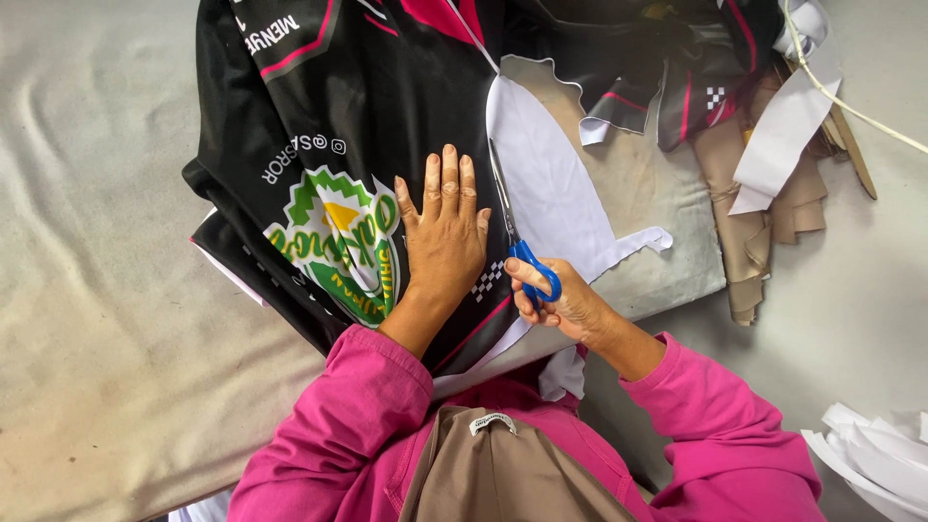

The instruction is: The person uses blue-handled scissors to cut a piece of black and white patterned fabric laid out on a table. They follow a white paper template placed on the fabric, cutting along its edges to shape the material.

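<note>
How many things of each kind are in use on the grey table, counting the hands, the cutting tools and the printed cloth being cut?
Hands: 2, the left hand flat on the cloth, the right hand in the scissor handles
Blue-handled scissors: 1
Black printed fabric with white margin: 1
Total: 4

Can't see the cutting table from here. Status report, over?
Left hand flat on black printed fabric. Right hand gripping blue-handled scissors, blades along the white margin. Nothing blocking the blades.
</note>
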